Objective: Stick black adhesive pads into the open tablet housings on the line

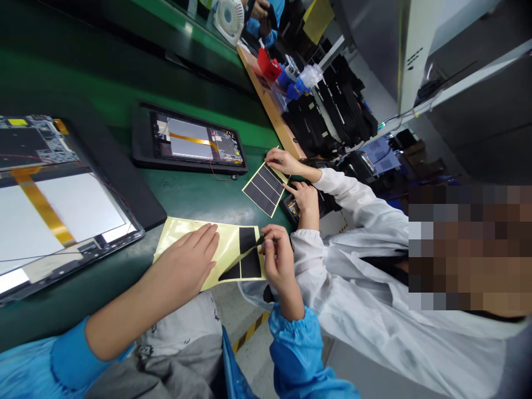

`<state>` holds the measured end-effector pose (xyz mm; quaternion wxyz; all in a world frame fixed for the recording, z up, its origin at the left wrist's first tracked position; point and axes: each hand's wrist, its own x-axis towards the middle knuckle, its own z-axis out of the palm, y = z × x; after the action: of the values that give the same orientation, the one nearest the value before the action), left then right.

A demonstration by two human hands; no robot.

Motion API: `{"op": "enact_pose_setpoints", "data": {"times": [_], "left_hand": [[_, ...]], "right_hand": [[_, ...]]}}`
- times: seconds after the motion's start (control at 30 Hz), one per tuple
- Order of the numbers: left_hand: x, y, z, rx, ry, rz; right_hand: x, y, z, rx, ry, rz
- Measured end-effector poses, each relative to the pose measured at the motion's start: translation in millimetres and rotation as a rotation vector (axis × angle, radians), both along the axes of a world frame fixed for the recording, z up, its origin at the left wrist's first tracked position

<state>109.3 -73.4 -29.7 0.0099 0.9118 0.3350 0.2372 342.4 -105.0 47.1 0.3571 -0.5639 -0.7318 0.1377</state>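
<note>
A yellow backing sheet (226, 235) with black rectangular stickers (250, 263) lies at the front edge of the green bench. My left hand (187, 266) rests flat on its left part, fingers stretched out. At the sheet's right end, my right hand (277, 255) pinches a thin dark tool or a lifted black piece near the stickers; which of these I cannot make out. One black piece on the sheet looks slanted or partly raised. Left of the sheet is a large opened tablet (54, 205) with circuit board and orange ribbon.
Beyond the sheet, a second opened device (195, 141) sits in a black tray (143, 133). To the right, a co-worker in white sleeves handles another sheet of black stickers (264, 188). A white fan (229, 21), a red bin (269, 65) and stacked black parts (311, 124) are farther back.
</note>
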Motion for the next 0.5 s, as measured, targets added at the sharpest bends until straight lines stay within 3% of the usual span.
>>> {"op": "enact_pose_setpoints", "data": {"times": [0.37,0.5], "left_hand": [[4,2,-4.0,-0.084,0.028,-0.018],[7,10,1.6,-0.106,0.046,-0.074]], "right_hand": [[-9,-24,67.2,0.284,-0.033,-0.035],[-19,-36,100.8,0.314,-0.118,0.027]]}}
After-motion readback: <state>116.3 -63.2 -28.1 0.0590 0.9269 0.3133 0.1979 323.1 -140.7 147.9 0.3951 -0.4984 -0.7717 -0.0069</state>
